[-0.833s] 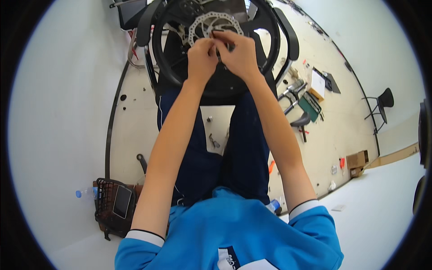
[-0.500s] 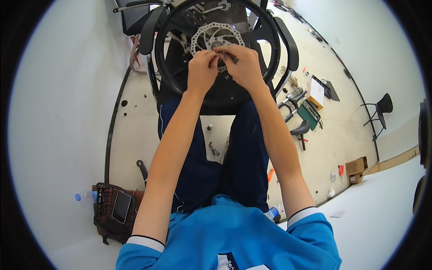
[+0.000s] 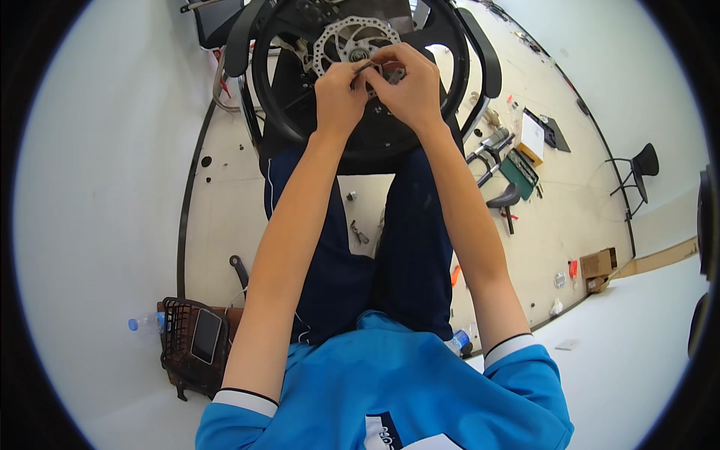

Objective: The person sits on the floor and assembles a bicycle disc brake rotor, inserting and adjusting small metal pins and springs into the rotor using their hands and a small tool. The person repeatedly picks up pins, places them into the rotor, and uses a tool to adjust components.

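Note:
A black wheel (image 3: pixel 264 101) with thick spokes lies flat on a black chair, with a perforated silver brake disc (image 3: pixel 324 45) at its hub. Over the disc's near edge, both my hands meet. My left hand (image 3: pixel 339 97) is closed, pinching a small dark thin piece (image 3: pixel 363 67) between thumb and fingers. Fingers curled, my right hand (image 3: pixel 412 86) has its thumb against that piece's near side; whatever else its fingertips grip is too small to make out. The hands hide part of the disc's lower edge.
Chair armrests (image 3: pixel 480 56) flank the wheel. At right on the floor lie a fork (image 3: pixel 491 154), a green tool case (image 3: pixel 519 174), a bicycle saddle (image 3: pixel 504 196) and a box (image 3: pixel 531 139). A basket (image 3: pixel 176 337) holding a phone (image 3: pixel 206 336) is at lower left.
Both hands have shifted slightly up in the picture along with the wheel and chair. The right fingers have spread a little, and a dark thin piece now shows between the hands.

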